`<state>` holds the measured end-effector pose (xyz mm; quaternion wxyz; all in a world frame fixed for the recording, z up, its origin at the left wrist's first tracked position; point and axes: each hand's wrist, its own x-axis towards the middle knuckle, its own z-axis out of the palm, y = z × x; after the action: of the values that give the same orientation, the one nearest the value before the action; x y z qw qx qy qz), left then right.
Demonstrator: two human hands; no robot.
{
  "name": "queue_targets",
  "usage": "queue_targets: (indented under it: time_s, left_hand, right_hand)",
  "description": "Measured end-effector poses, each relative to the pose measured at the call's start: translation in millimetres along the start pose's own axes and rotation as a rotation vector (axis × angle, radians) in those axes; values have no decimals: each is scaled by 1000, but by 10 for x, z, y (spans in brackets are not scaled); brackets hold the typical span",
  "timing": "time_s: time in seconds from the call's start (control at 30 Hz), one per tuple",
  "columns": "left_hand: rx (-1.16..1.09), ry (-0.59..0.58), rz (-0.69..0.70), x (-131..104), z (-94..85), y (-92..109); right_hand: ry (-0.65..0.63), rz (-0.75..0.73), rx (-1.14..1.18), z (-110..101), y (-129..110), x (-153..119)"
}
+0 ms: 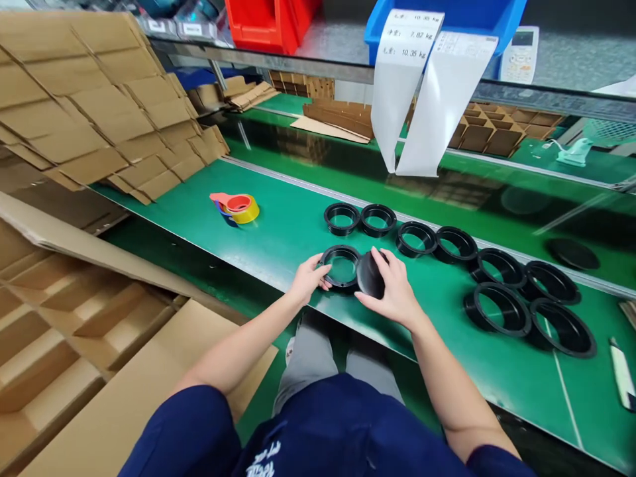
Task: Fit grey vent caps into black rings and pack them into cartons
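Note:
My left hand [311, 278] grips the left side of a black plastic ring [342, 248], its thumb at the inner edge. The ring is at the front edge of the green bench, and green shows through its opening. Just to the right, my right hand [392, 285] holds a black round part [368, 275] tilted up on its side, thumb below and fingers over the top. Its smooth dark face is toward the ring; whether it has an opening I cannot tell. Behind my hands stand two similar black rings [342, 228], side by side.
Several more black rings [498, 324] stand in pairs to the right. A tape dispenser [243, 209] lies left on the green bench [283, 232]. Stacked cardboard [99, 99] leans at the left. Paper labels [412, 86] hang from a blue bin [472, 16]. A cutter knife [622, 374] lies far right.

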<state>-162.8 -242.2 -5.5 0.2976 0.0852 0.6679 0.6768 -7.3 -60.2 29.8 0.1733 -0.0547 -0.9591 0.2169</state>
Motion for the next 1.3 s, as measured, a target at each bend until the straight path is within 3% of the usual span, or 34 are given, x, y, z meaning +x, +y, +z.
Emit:
queue_targets:
  time_s: [0.1,0.23,0.37,0.47,0.57,0.63,0.77,0.83,0.97,1.0,1.1,1.2,1.3]
  left_hand:
    - [-122,-98,-18,-173,250,-158]
    - [-298,-143,-85,-260,343,-208]
    - [-331,-188,-128,-304,234,-165]
    - [-256,-126,-108,-314,83,-149]
    - [-219,-26,-108,-292,-68,-158]
    - [-225,1,-104,-264,-131,-168]
    - [-219,-10,-89,-236,-91,-179]
    - [-212,-55,-75,-283,0,-191]
    - [-205,-206,-77,-382,197,-273]
    - [-204,-252,-70,-370,227,-307]
    - [-169,-352,-20,-284,283,-434]
    - [-177,-343,27,-244,335,-535]
    - [-161,-325,83,-354,261,-445]
  right_hand:
    - [-109,-38,-171,13,-151,220]
    - [-233,-28,-331,165,-164,318]
    - [-246,-48,-421,293,-116,257]
    - [-269,-97,-412,179,-168,275]
    - [-154,-127,-316,-4,-290,380]
    - [-76,-82,-281,-9,-353,466]
    - [-223,-38,-256,241,-283,556]
    - [-193,-26,-193,296,-149,488]
    - [167,282,34,244,303,163]
    - [168,369,84,263,437,90]
    - [36,428,183,425,686,-92]
    - [59,465,277,559,611,-268]
    - [136,447,411,567,409,-320]
